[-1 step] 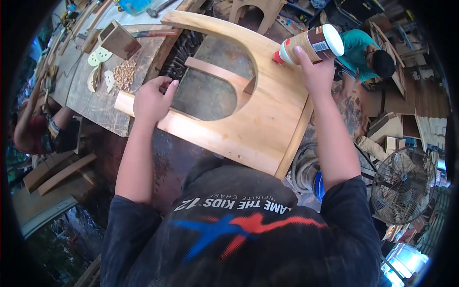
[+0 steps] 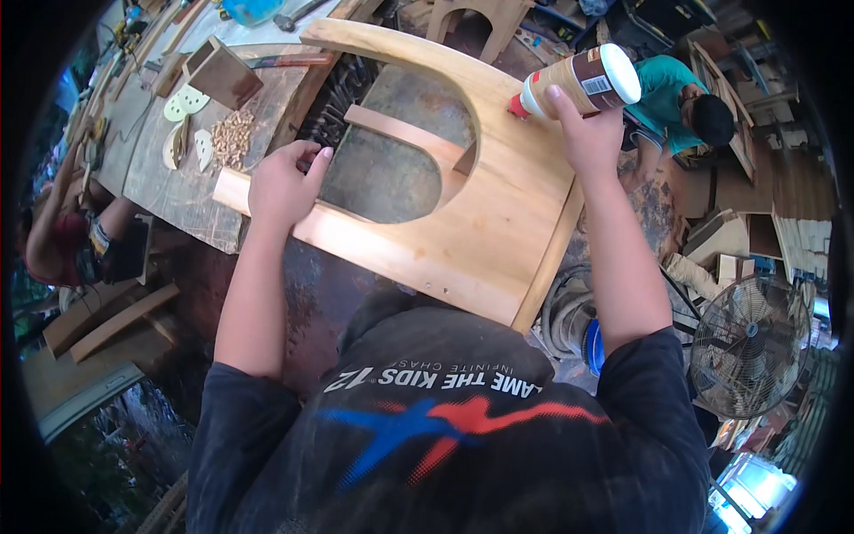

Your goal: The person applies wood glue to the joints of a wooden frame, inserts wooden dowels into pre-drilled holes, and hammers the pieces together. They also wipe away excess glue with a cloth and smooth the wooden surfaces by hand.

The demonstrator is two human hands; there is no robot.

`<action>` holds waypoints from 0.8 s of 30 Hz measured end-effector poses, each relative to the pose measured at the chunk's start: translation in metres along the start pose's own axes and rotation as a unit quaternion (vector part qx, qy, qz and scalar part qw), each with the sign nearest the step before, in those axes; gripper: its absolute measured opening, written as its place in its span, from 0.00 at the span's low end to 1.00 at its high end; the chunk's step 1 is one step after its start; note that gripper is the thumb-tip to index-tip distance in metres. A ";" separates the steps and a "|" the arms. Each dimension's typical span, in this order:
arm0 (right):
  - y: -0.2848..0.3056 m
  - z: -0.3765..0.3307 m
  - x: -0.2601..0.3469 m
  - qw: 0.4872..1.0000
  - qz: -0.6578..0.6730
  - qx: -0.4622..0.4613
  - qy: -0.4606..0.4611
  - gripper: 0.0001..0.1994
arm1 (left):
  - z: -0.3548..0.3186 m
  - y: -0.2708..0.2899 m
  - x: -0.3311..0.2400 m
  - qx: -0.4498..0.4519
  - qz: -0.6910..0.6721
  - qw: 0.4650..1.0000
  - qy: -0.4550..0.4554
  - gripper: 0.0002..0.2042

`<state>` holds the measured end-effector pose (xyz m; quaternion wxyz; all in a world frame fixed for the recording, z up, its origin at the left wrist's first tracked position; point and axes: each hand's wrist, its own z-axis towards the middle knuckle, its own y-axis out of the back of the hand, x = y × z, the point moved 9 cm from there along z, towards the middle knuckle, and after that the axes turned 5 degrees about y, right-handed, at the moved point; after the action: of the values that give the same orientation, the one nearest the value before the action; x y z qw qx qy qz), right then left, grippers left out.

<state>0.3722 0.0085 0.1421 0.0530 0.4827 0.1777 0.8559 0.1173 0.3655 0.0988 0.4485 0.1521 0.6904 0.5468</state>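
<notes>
A pale wooden frame [image 2: 498, 222] with a wide U-shaped cutout and a short crossbar [image 2: 405, 133] lies tilted in front of me. My left hand [image 2: 283, 182] grips its near-left rail, thumb over the inner edge. My right hand [image 2: 583, 133] holds a brown glue bottle [image 2: 583, 82] with a white cap end. The bottle is tipped so that its red nozzle [image 2: 515, 107] touches the frame's upper right curve.
A wooden workbench [image 2: 178, 200] on the left carries pale sanding discs [image 2: 182, 107], a heap of small dowels [image 2: 233, 135] and a small wooden box [image 2: 222, 73]. A person in a teal shirt [image 2: 672, 93] crouches upper right. Another person [image 2: 67, 240] is at far left. A floor fan [image 2: 752, 343] stands lower right.
</notes>
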 end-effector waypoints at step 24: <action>-0.003 0.002 0.018 0.998 -0.058 -0.026 0.025 0.37 | 0.001 0.001 0.003 -0.008 -0.018 1.000 0.008 0.18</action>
<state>0.3640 0.0167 0.1561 0.1109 0.4482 0.1844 0.8676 0.1160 0.3684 0.0987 0.4542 0.1316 0.6923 0.5451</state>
